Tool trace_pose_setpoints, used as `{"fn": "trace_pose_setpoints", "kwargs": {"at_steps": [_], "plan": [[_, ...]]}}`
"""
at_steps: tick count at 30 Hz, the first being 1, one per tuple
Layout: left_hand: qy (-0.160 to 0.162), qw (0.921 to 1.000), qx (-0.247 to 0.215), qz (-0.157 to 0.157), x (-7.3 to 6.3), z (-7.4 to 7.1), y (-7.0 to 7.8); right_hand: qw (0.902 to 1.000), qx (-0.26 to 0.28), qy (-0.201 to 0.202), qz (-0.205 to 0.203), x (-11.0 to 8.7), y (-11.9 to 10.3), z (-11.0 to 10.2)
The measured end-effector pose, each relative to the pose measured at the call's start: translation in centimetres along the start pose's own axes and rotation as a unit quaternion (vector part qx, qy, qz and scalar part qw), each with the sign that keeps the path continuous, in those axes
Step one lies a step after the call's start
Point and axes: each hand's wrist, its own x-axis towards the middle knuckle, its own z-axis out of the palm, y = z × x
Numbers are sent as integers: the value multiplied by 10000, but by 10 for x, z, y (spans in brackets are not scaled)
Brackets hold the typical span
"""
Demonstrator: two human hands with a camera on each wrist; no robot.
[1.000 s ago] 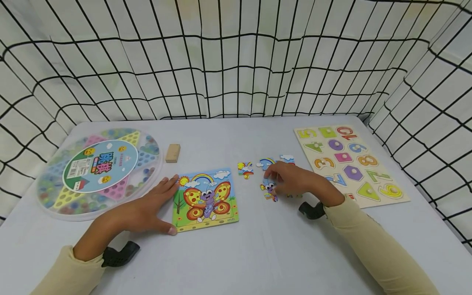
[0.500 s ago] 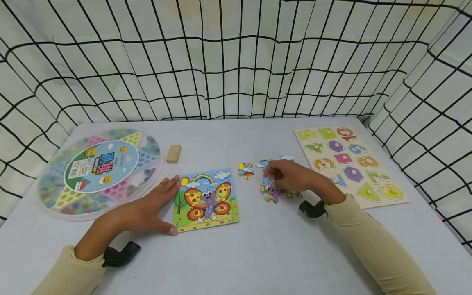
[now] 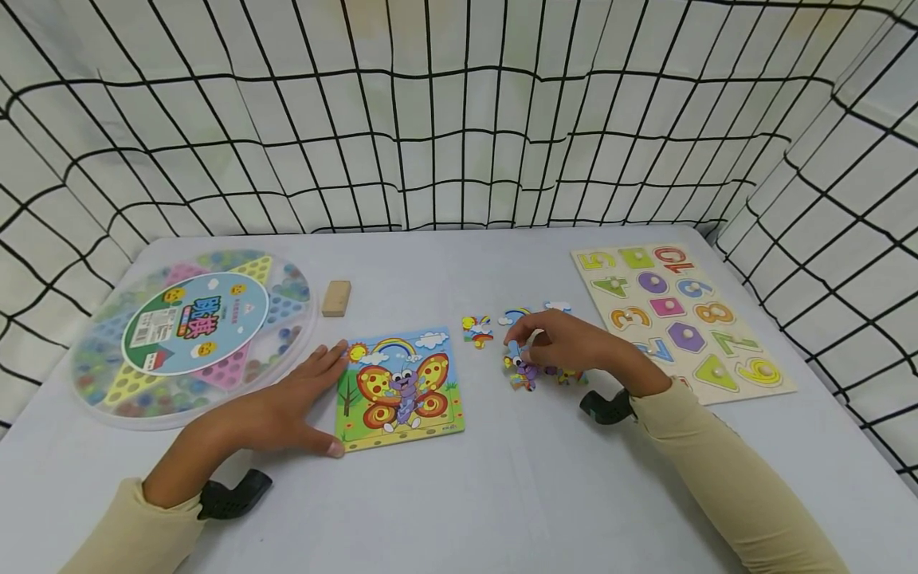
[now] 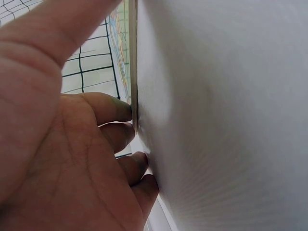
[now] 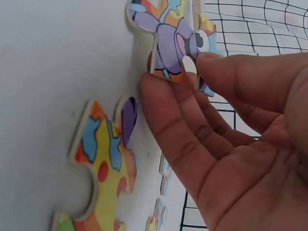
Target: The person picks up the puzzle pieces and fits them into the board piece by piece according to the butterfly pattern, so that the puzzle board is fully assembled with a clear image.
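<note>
Right hand (image 3: 570, 343) at the loose pieces, right of centre on the white table (image 3: 430, 510). Thumb and fingers pinch the purple face piece (image 5: 168, 50) by its edges; grip firmly on it, though whether the piece is clear of the cloth I cannot tell.

Face on the piece looks up, eyes toward the far side, mouth nearer. Long axis seems to run far to near, near end leaning a little right; fingers cover part of it.

Beside it, a yellow wing piece (image 5: 103, 163) lies flat, partly under the hand in the head view. Sun piece (image 3: 473, 324) to the left, rainbow piece (image 3: 511, 316) and cloud piece (image 3: 557, 306) on the far side.

Left hand (image 3: 287, 410) grasps nothing: fingers extended, thumb apart, spanning and touching the left edge of the butterfly board (image 3: 437, 426). Board near-square, slightly turned, sky side far, butterfly's feet near.

Number board (image 3: 753, 347) far right, long axis slanting far-left to near-right. Wooden block (image 3: 336, 299) beyond the butterfly board, lengthwise far to near. Round game box (image 3: 194, 323) at left.
</note>
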Motion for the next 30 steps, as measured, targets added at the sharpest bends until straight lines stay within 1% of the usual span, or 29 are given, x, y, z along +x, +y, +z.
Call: {"fn": "trace_pose_setpoints", "kwargs": {"at_steps": [6,14,18,21,30], "plan": [[-2,10000,7,1,0,0,0,9994,-177,270,-102,3,-4,3],[25,9999,-24,110,0,1,-1,9987,117,452,-207,10,-10,7],[16,10000,-27,87,0,1,-1,9978,309,494,-304,16,-12,11],[15,10000,0,56,0,0,-1,9977,350,491,-308,20,-15,14],[27,10000,-23,41,0,0,1,9978,115,476,-450,33,-26,23]]}}
